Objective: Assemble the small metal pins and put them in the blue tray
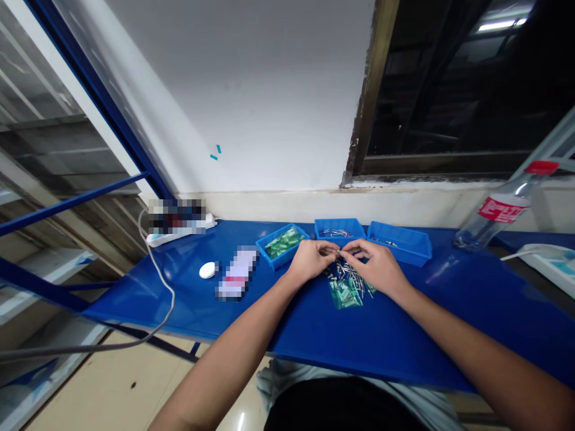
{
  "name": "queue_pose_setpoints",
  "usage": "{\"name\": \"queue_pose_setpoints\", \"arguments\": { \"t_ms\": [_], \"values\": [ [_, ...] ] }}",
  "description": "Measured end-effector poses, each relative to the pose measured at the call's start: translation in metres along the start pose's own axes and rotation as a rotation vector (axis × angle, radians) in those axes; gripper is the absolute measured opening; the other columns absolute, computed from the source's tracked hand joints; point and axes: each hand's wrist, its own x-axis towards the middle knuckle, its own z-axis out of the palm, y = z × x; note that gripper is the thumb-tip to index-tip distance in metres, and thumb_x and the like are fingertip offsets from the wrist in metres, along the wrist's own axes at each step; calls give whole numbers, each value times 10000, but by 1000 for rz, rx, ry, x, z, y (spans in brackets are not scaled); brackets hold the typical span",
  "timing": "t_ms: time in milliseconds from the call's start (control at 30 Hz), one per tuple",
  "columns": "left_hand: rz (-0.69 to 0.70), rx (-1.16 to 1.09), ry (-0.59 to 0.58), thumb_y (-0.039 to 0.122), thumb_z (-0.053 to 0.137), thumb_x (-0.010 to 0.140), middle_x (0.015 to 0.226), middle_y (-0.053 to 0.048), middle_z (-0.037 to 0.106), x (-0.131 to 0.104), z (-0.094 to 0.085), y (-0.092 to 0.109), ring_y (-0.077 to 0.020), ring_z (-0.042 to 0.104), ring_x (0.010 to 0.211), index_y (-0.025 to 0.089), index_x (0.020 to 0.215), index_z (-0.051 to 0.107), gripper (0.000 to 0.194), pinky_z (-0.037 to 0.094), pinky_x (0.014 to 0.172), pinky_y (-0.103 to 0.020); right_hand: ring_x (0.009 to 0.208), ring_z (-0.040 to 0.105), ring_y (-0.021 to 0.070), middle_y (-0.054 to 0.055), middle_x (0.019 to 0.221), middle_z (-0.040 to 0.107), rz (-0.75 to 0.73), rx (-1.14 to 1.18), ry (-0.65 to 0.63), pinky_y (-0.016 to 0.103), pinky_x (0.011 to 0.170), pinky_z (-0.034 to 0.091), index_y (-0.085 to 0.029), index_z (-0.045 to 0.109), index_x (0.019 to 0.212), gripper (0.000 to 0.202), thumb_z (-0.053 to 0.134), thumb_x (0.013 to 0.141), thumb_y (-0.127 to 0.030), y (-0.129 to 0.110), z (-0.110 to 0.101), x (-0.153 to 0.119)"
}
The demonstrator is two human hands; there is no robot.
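My left hand point(311, 261) and my right hand point(378, 267) meet over the blue table, thumbs and fingers pinched together at the tips. Whatever small thing lies between the fingertips is too small to make out. Beneath them is a loose pile of thin metal pins point(351, 274), partly covered by my right hand. A clear green-tinted bag point(345, 294) with metal pieces lies at the near side of the pile.
Behind my hands stand a blue bin of green bags point(284, 242), a blue bin with pins point(340, 229) and another blue bin point(401, 244). A plastic bottle point(498, 206) is at right. Leftward are a white round object point(207, 270), a blurred-out item point(237, 273) and a power strip point(182, 232).
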Motion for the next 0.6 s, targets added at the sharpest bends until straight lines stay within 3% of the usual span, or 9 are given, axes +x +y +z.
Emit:
{"name": "queue_pose_setpoints", "arguments": {
  "t_ms": [233,400,500,600],
  "values": [
    [77,-77,-3,91,704,832,985,-83,814,-1,1,2,-196,792,909,126,1068,759,245,635,862,-299,800,722,217,66,914,753,18,28,-21,349,694,608,-218,689,945,150,677,874,-349,7,3,1],
    [89,-176,-12,125,709,862,1032,-90,811,0,2,2,-206,784,986,147,1192,705,331,626,892,-316,740,663,194,57,885,709,-90,-43,0,336,675,582,-211,680,1034,184,646,864,-273,0,-2,2],
    [117,-73,-13,184,717,882,1055,-77,808,0,0,4,-200,781,970,156,1174,719,293,614,902,-316,777,650,210,65,921,693,-206,-208,46,365,744,564,-217,693,1069,193,579,915,-235,-2,-14,6],
    [165,130,-38,334,723,911,1123,-77,794,-1,-3,7,-222,761,1021,174,1120,760,266,589,941,-336,874,669,234,83,1001,701,-230,-363,137,385,851,543,-214,686,1053,172,548,952,-232,7,-28,12]
  ]
}}
